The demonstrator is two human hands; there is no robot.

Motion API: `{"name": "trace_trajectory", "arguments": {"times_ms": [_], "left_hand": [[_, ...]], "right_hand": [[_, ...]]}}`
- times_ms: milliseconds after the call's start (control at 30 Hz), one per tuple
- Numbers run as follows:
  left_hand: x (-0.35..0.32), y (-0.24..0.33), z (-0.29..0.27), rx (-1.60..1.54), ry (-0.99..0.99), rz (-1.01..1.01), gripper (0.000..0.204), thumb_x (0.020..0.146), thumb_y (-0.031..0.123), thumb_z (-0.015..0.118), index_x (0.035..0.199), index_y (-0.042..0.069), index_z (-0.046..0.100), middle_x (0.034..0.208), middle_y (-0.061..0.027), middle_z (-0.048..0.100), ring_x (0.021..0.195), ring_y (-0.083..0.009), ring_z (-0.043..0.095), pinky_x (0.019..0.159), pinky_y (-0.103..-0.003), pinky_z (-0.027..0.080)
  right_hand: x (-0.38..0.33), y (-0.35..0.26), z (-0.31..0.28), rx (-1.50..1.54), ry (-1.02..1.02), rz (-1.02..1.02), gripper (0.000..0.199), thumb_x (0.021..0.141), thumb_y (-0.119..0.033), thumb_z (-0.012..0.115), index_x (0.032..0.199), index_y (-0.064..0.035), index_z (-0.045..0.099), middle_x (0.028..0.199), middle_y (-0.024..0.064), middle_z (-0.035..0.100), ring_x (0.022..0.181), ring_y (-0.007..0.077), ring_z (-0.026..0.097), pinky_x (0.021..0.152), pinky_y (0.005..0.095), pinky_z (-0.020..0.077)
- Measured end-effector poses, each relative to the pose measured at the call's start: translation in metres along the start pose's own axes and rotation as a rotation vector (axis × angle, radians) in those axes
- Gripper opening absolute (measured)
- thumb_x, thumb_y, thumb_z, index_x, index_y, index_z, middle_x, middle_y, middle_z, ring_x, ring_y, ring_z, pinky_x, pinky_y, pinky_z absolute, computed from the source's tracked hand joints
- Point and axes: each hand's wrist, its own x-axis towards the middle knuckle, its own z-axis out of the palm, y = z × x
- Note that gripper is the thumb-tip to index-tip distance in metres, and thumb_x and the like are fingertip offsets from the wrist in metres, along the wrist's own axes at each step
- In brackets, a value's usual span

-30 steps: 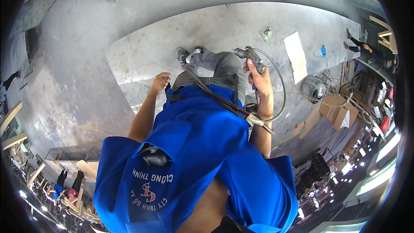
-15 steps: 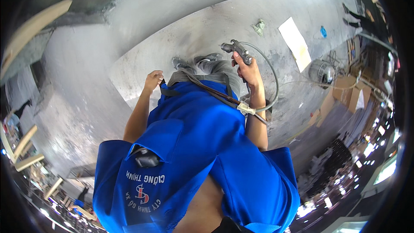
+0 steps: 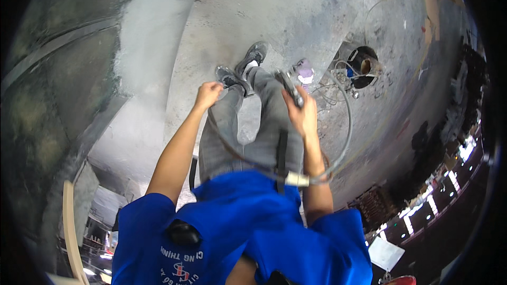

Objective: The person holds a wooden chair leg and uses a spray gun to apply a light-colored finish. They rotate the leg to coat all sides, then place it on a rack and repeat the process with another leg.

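My right hand [image 3: 303,113] is wrapped round the grip of a dark metal spray gun [image 3: 289,88], held out in front of my right leg. A grey hose [image 3: 348,121] loops on the right of that hand and comes back to a pale wrapped joint [image 3: 297,179] by my right forearm. From the joint, a darker hose [image 3: 232,148] sags across my thighs up toward my left wrist. My left hand [image 3: 209,95] is closed above my left leg, near the dark hose; whatever its fingers hold, if anything, is hidden.
My dark shoes [image 3: 251,57] stand on the grey floor. Beyond the spray gun lies a purple and white item [image 3: 303,71]. A round dark container [image 3: 364,67] with tangled hoses stands to the right. A grey wall-like surface [image 3: 142,47] rises at left, with a wooden strip [image 3: 71,232] below.
My view and body have turned, so the paper and cloth have shifted to the top edge. The round container and purple item have come into sight. The spray gun stays in my right hand.
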Motion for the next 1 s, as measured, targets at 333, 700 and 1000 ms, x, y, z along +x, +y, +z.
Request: {"name": "trace_trajectory", "arguments": {"times_ms": [333,700,1000], "left_hand": [[0.295,-0.174,0.193,0.502,0.025,-0.458,0.068,0.092,0.059,0.064,0.128,0.002,0.07,0.136,-0.0253,0.065,0.127,-0.0401,0.062,0.108,-0.049,0.049],[0.364,-0.274,0.223,0.413,0.024,-0.334,0.055,0.095,0.044,0.062,0.121,-0.003,0.069,0.125,-0.0281,0.069,0.122,-0.0452,0.062,0.107,-0.05,0.047],[0.355,-0.262,0.194,0.793,-0.296,-0.186,0.027,0.097,0.015,0.06,0.121,0.006,0.071,0.129,-0.0233,0.068,0.124,-0.0407,0.064,0.103,-0.049,0.053]], "right_hand": [[-0.053,0.155,0.106,-0.257,0.134,0.32,0.034,0.084,-0.002,0.077,0.116,0.0032,0.069,0.094,0.0204,0.071,0.08,0.0377,0.071,0.074,0.0423,0.0554],[-0.04,0.165,0.113,-0.414,0.11,0.281,0.033,0.081,-0.003,0.073,0.113,0.0052,0.068,0.089,0.0213,0.07,0.073,0.037,0.069,0.067,0.0409,0.0545],[-0.023,0.147,0.11,-0.346,0.076,0.411,0.033,0.081,-0.004,0.076,0.113,0.004,0.07,0.089,0.0184,0.071,0.075,0.0335,0.069,0.072,0.0382,0.0545]]}}
